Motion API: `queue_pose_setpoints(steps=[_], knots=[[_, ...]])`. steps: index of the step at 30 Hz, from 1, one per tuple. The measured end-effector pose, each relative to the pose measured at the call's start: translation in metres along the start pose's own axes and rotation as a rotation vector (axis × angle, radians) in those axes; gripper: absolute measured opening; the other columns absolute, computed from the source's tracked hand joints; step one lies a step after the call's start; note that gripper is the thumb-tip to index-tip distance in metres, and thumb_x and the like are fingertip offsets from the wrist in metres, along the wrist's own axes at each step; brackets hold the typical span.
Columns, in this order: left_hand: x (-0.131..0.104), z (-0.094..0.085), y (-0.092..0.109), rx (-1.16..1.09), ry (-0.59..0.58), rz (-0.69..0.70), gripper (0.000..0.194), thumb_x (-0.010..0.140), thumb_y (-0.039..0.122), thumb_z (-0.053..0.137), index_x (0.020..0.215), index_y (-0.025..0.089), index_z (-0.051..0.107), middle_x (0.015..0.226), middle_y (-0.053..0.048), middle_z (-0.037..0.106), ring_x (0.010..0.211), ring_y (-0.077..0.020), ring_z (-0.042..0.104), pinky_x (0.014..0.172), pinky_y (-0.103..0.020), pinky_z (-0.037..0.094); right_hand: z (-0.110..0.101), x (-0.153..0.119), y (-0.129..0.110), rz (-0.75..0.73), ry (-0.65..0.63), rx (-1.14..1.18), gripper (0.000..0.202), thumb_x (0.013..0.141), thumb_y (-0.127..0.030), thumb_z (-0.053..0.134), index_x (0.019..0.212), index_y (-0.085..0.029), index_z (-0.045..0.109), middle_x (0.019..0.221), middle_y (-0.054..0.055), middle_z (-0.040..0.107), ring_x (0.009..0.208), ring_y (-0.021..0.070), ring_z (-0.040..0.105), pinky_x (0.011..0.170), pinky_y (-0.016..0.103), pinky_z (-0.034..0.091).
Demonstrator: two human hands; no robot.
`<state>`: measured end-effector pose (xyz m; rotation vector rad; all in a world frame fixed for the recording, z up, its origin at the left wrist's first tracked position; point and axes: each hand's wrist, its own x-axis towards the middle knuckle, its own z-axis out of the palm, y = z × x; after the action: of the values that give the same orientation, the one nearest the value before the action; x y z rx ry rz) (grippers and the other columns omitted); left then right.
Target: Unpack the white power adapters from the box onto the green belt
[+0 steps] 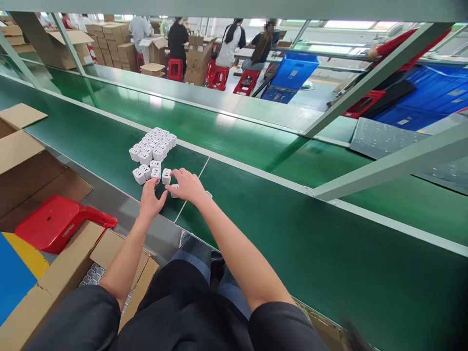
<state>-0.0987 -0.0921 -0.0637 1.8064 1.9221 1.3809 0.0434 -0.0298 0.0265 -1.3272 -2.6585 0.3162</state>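
Several white plug chargers with slots in their tops stand on the green belt. A tight block of chargers stands farther back, with a few loose ones nearer me. My left hand has thumb and fingers apart, its fingertips at the near side of a loose charger. My right hand is also spread, its index fingertip beside another upright charger. Partly covered by that hand is a charger. One more charger peeks out beyond my right wrist.
Open cardboard boxes stand at left and below my left arm, the lower one containing chargers. Near them is a red stool. A slanted metal post rises at right. Several people sit or stand beyond the belts.
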Motion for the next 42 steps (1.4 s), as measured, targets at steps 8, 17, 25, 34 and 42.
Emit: queue_pose_setpoints(steps=[8,17,25,34,42], knots=[[0.032,-0.003,0.038,0.446,-0.079,0.092,0.053,0.09,0.026,0.05,0.142,0.021,0.045,0.146,-0.011,0.047,0.127,-0.0359,0.045,0.106,-0.051,0.038,-0.011,-0.017,0.035,-0.04,-0.066,0.008,0.032,0.08,-0.018,0.063,0.111,-0.018,0.058,0.11,0.009,0.063,0.095,0.0228,0.062,0.083,0.033,0.046],[0.074,-0.02,0.037,0.41,-0.411,0.189,0.037,0.078,0.023,0.065,0.114,0.018,0.058,0.114,-0.013,0.063,0.116,-0.0336,0.052,0.099,-0.05,0.041,-0.009,-0.063,0.103,0.129,0.348,0.859,0.04,0.072,-0.032,0.065,0.11,-0.022,0.06,0.106,0.004,0.064,0.089,0.0189,0.06,0.081,0.033,0.049],[0.0,0.002,0.034,-0.608,-0.666,-0.13,0.063,0.072,0.037,0.073,0.129,0.025,0.049,0.112,-0.006,0.063,0.097,-0.0185,0.063,0.094,-0.035,0.051,0.027,-0.123,0.134,0.246,0.354,1.158,0.052,0.066,-0.034,0.076,0.111,-0.024,0.053,0.112,0.006,0.068,0.098,0.0214,0.065,0.088,0.038,0.051],[-0.013,0.013,0.049,-0.217,-0.638,0.129,0.039,0.079,0.031,0.065,0.118,0.025,0.06,0.124,-0.005,0.066,0.116,-0.0255,0.059,0.107,-0.043,0.041,0.024,-0.142,0.116,0.093,0.244,0.767,0.036,0.077,-0.022,0.055,0.113,-0.021,0.059,0.112,0.005,0.068,0.098,0.0199,0.064,0.094,0.037,0.049],[-0.018,0.012,0.043,-0.246,-0.595,0.263,0.034,0.082,0.024,0.063,0.116,0.026,0.06,0.124,-0.003,0.066,0.118,-0.0226,0.06,0.105,-0.039,0.041,0.021,-0.144,0.114,-0.095,0.242,0.793,0.021,0.081,-0.017,0.054,0.099,-0.022,0.065,0.115,0.008,0.062,0.11,0.0211,0.06,0.1,0.04,0.046]])
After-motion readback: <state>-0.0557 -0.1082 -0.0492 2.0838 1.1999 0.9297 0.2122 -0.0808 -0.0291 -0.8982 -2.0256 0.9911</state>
